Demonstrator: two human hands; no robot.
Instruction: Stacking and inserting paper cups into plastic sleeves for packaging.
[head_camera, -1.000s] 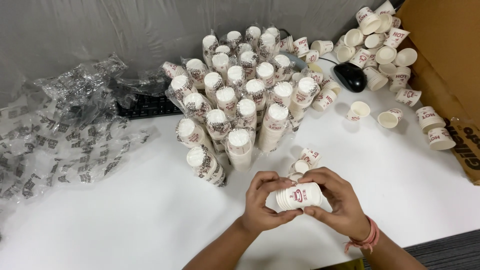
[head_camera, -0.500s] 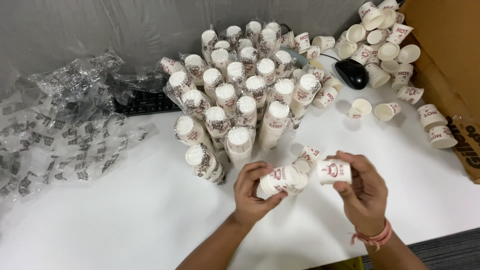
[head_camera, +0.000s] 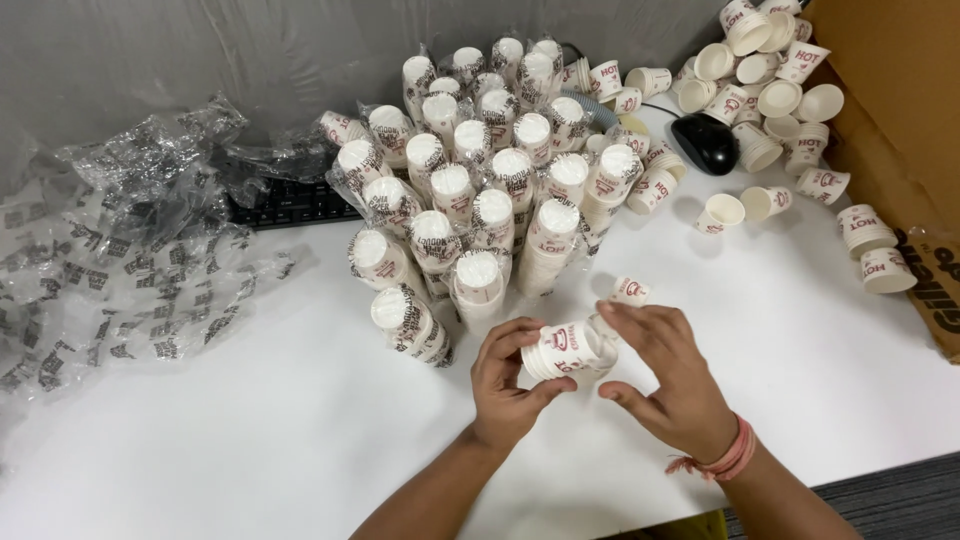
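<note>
Near the bench's (head_camera: 250, 430) front edge, our left hand (head_camera: 507, 385) grasps a short stack of paper cups (head_camera: 566, 350); our right hand (head_camera: 665, 385), fingers loose, touches its end. Light, crushable: grip the sides gently.

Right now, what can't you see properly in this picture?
- Head view: cups in the short stack of paper cups can't be counted; left hand covers it.
- Black keyboard: mostly under plastic wrappers.
- Cardboard box: cut off at right edge.
</note>
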